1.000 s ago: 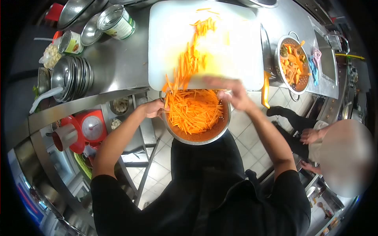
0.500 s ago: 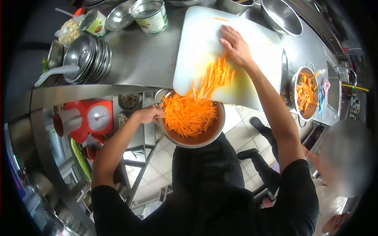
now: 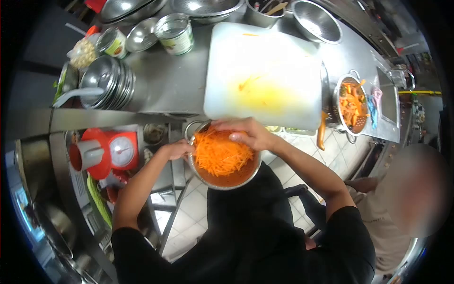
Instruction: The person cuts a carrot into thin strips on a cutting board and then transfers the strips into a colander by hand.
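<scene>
My left hand (image 3: 178,149) grips the rim of a metal colander (image 3: 232,181) on its left side, by the loop handle. The colander is held off the counter, just in front of its edge. Orange carrot strips (image 3: 220,158) are heaped inside it. Over the back of the heap lies my right hand (image 3: 248,132), fingers stretched out and together, touching the strips; its fingertips are partly hidden. Directly behind is a white cutting board (image 3: 265,57) with yellow-orange stains and a few carrot bits. A knife (image 3: 322,130) with an orange handle rests along the board's right side.
Another colander (image 3: 336,102) with carrot pieces and peels stands right of the board, near a sink (image 3: 388,94). Stacked metal bowls (image 3: 124,85) and opened cans (image 3: 175,40) sit at the left. Below is a red scale (image 3: 122,150). A co-worker (image 3: 378,222) stands close at right.
My right hand has swept from the board down to the colander, and the carrot strips from the board are now in the colander. My left hand keeps its grip. The co-worker has shifted.
</scene>
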Motion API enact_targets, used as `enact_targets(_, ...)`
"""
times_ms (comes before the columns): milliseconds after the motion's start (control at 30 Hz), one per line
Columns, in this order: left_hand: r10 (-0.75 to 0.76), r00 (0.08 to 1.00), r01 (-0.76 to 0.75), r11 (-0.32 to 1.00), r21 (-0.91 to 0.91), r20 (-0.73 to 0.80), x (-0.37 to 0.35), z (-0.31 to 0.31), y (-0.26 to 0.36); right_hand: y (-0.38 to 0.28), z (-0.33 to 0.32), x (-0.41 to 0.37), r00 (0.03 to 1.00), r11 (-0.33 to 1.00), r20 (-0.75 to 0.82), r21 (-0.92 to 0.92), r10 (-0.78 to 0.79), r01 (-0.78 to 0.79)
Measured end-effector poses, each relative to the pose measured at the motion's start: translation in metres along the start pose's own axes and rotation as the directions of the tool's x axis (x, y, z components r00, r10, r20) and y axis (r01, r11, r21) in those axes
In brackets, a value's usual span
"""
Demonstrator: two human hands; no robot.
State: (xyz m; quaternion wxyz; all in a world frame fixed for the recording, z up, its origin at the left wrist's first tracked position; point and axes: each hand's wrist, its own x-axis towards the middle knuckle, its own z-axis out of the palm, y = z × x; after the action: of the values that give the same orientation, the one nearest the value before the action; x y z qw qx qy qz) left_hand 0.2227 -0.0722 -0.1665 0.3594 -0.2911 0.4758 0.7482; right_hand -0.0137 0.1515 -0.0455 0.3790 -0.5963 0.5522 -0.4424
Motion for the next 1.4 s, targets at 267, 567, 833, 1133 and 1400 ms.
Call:
enact_targets(267, 0.002, 0.987, -0.008, 0.999, -0.036, -0.161, 0.005, 0.024, -0.058, 0.123, -0.206, -0.032, 0.588, 0.451, -0.791, -0.592, -0.166, -0.668)
enact_targets(567, 0.165, 0.952, -0.287, 0.765, -0.576, -0.256, 0.026, 0.072, -0.111, 0.064, -0.049, 0.029, 0.964, 0.657, -0.232, -0.707, 0.131, -0.26)
enact_targets(833, 0.369, 0.879, -0.477, 0.719, -0.506, -0.303, 0.049, 0.064, -0.11, 0.028, -0.046, 0.025, 1.0, 0.882, -0.005, -0.471, 0.027, -0.026)
enact_targets(1133, 0.416, 0.873, -0.476, 0.617, -0.626, -0.253, 0.069, 0.109, -0.221, 0.138, -0.128, 0.082, 0.924, 0.355, -0.258, -0.923, -0.283, -0.148)
enact_targets(1400, 0.323, 0.864, -0.499, 0.658, -0.564, -0.387, 0.052, 0.117, -0.104, 0.03, 0.024, -0.012, 0.976, 0.642, -0.218, -0.748, 0.005, -0.17)
